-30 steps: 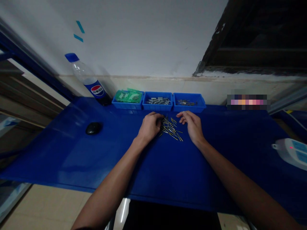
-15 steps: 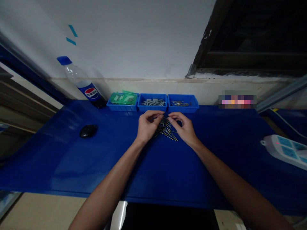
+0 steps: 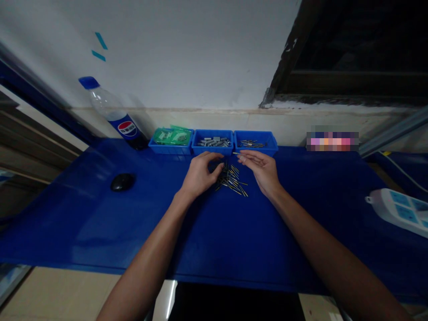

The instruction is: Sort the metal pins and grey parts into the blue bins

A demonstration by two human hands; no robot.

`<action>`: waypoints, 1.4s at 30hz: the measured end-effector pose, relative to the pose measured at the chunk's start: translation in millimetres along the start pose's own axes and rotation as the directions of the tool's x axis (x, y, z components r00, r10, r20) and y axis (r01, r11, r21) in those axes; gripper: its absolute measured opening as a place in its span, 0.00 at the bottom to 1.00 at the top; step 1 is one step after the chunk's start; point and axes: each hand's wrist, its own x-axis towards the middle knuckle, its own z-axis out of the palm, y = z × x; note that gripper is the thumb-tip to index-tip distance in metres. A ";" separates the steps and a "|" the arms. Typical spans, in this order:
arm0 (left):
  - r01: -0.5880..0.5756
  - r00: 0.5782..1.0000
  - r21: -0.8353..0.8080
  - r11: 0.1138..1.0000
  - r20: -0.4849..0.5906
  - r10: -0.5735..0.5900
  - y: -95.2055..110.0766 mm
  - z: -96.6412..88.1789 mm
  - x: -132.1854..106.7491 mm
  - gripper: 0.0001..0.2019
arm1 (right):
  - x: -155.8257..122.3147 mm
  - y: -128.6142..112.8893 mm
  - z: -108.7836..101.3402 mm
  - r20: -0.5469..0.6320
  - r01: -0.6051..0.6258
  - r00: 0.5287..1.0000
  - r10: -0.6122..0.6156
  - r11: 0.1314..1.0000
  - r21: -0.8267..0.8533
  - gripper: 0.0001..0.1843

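A loose pile of thin dark and gold metal rods [image 3: 230, 180], too small to name exactly, lies on the blue tabletop. My right hand [image 3: 262, 171], just right of the pile, pinches one thin metal rod [image 3: 236, 153] between thumb and fingers, its tip pointing left. To the left of the pile my left hand [image 3: 200, 174] is open, its thumb and fingers apart and curved, with nothing seen in it. Behind my right hand stands a blue bin [image 3: 274, 146] with several similar rods [image 3: 250, 144] inside.
A middle bin [image 3: 195, 149] holds short grey metal pieces; the left bin [image 3: 155, 150] holds green packets. A cola bottle [image 3: 122, 120] stands by the wall. On the table [image 3: 227, 240] are a black mouse [image 3: 122, 182] at left and a white power strip [image 3: 384, 203] at right.
My hands have drawn apart, the left moving left and the right moving right. The rod in my right fingers now shows clearly above the pile.
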 end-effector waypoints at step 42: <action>0.105 0.833 0.269 0.957 0.502 -0.232 -22.5 -30.8 42.5 0.21 | 21.8 6.1 15.0 0.706 0.742 0.670 -0.228 0.229 -0.630 0.24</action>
